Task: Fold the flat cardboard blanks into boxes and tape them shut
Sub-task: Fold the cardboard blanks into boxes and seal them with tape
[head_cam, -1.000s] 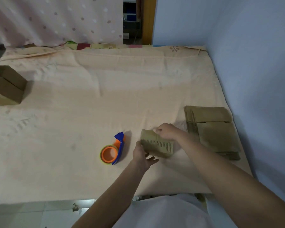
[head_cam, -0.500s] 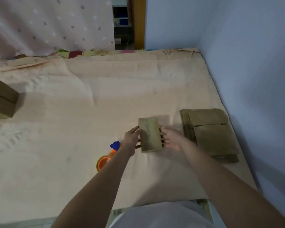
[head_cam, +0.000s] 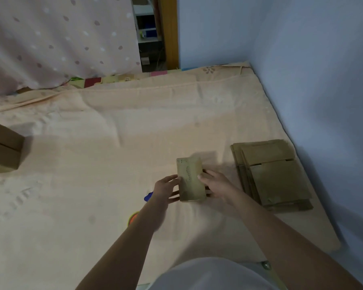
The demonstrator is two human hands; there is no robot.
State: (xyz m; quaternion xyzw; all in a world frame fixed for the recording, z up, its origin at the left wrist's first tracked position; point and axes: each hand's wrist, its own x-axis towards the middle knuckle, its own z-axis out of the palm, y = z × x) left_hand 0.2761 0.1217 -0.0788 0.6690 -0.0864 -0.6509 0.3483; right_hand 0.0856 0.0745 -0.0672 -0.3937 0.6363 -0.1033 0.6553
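Observation:
A small brown cardboard box is held between both hands above the peach sheet. My left hand grips its left side, thumb on top and fingers curled under. My right hand grips its right side the same way. A stack of flat cardboard blanks lies to the right, near the wall. The orange and blue tape dispenser sits on the sheet, mostly hidden under my left forearm.
Folded brown boxes stand at the left edge. The blue wall bounds the right side and a dotted curtain hangs behind. The peach sheet covers the whole work surface.
The box was turned from lying crosswise to lengthwise and lifted between both hands. My left forearm now covers most of the tape dispenser. The camera view shifted right.

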